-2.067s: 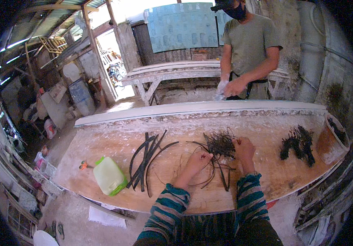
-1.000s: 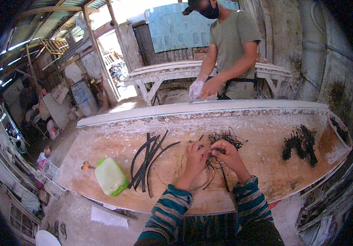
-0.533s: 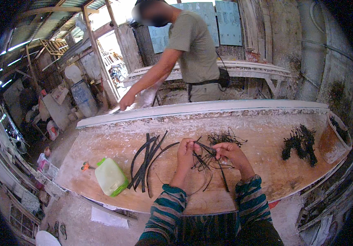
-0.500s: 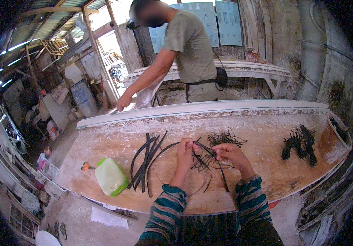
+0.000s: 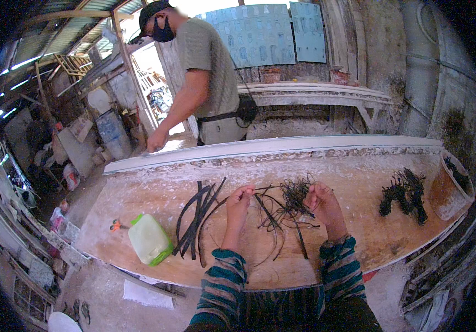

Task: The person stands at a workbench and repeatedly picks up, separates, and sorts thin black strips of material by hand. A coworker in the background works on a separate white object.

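My left hand [image 5: 238, 209] is closed in a pinch above the middle of the wooden table, with a thin black cord [image 5: 263, 188] running right from its fingertips. To the right, my right hand [image 5: 326, 207] is also pinched, beside a tangle of thin black cords [image 5: 294, 195]. What its fingers hold is too fine to make out. Loose black strips [image 5: 275, 217] lie between and below the hands. Left of my left hand, several longer flat black strips [image 5: 195, 224] lie crossed in a pile.
A pale container with green edges [image 5: 150, 239] and orange-handled scissors [image 5: 117, 225] lie at left. Black bundles [image 5: 405, 196] and a tipped bucket [image 5: 452, 191] are at right. A long white moulding [image 5: 282, 145] lines the far edge, where a co-worker [image 5: 207, 77] works.
My hands have moved apart, the left slightly left, the right to the right and up, away from the strips they were handling together. The co-worker has shifted left along the moulding.
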Motion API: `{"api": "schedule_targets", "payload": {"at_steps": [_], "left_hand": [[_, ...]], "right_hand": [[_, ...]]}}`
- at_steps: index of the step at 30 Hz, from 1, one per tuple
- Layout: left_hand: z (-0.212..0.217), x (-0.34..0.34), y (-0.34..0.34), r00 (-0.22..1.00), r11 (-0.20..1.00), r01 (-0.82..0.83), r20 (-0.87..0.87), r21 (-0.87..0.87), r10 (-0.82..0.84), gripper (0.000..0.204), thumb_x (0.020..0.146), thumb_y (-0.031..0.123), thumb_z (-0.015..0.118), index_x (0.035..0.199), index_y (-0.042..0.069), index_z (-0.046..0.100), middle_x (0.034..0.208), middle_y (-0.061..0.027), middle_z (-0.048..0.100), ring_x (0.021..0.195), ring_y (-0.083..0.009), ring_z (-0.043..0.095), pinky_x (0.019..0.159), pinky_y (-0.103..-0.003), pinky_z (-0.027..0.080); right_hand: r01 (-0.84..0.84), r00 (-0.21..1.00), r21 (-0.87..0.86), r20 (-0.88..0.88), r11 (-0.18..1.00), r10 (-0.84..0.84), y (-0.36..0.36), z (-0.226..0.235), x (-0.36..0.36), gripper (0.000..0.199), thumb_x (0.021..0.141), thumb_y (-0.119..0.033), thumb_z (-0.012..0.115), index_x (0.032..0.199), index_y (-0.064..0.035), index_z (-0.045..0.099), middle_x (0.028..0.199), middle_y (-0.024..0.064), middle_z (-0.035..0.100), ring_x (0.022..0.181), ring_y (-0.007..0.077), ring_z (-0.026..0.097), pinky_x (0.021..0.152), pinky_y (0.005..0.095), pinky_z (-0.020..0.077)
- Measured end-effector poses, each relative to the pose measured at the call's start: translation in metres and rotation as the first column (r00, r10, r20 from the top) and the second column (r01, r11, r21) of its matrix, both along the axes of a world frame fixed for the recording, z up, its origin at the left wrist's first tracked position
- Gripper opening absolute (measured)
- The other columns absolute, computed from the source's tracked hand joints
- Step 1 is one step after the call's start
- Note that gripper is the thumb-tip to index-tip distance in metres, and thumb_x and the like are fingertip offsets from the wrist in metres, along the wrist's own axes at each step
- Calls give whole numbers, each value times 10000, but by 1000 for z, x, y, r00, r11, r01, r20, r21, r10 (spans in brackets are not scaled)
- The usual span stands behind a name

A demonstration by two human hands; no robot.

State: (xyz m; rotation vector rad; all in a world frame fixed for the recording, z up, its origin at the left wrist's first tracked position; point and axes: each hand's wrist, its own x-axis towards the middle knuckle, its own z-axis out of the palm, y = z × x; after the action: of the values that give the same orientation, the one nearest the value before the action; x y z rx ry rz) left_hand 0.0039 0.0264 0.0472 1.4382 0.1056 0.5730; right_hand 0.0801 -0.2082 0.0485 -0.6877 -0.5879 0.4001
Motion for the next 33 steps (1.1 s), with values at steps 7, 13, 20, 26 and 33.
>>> {"api": "schedule_targets", "payload": {"at_steps": [7, 13, 20, 26, 33], "left_hand": [[-24, 13, 0, 994, 808, -99, 86, 580, 61, 190, 823, 182, 566, 910, 26, 632, 814, -88, 615, 769, -203, 572, 688, -293, 440], [-21, 7, -8, 985, 719, -115, -18, 685, 174, 151, 810, 160, 572, 918, 78, 639, 836, -119, 619, 750, -203, 591, 667, -296, 448], [-36, 16, -17, 992, 924, -47, -87, 380, 86, 125, 813, 142, 589, 896, 57, 629, 764, -51, 631, 664, -126, 574, 611, -257, 444], [-26, 8, -41, 985, 987, 161, -70, -7, -161, 146, 812, 157, 615, 869, 22, 611, 734, 9, 589, 645, -67, 516, 594, -206, 418], [-25, 7, -47, 961, 966, 249, -108, -65, -254, 168, 807, 159, 622, 881, 8, 611, 720, 12, 570, 620, -53, 474, 557, -193, 382]], "right_hand": [[111, 993, 199, 9, 974, -115, -6, 11, 6, 270, 875, -160, 509, 1120, -53, 475, 811, -8, 593, 632, 108, 549, 672, 289, 471], [117, 992, 253, 19, 960, -126, -8, 11, 7, 360, 854, -136, 538, 1188, -53, 430, 868, -1, 604, 670, 107, 554, 673, 262, 470], [163, 984, -19, -74, 987, -164, 5, 13, -5, 204, 839, -116, 559, 1035, -69, 525, 872, 7, 617, 739, 103, 578, 666, 234, 479], [103, 975, -405, -137, 908, -172, 24, 10, -20, 76, 824, -144, 586, 877, -91, 576, 805, -3, 615, 713, 87, 576, 630, 198, 461], [163, 987, -582, 84, 797, -140, 31, -2, -19, 79, 799, -127, 609, 755, -66, 583, 740, -32, 564, 621, 46, 477, 551, 188, 374]]}}
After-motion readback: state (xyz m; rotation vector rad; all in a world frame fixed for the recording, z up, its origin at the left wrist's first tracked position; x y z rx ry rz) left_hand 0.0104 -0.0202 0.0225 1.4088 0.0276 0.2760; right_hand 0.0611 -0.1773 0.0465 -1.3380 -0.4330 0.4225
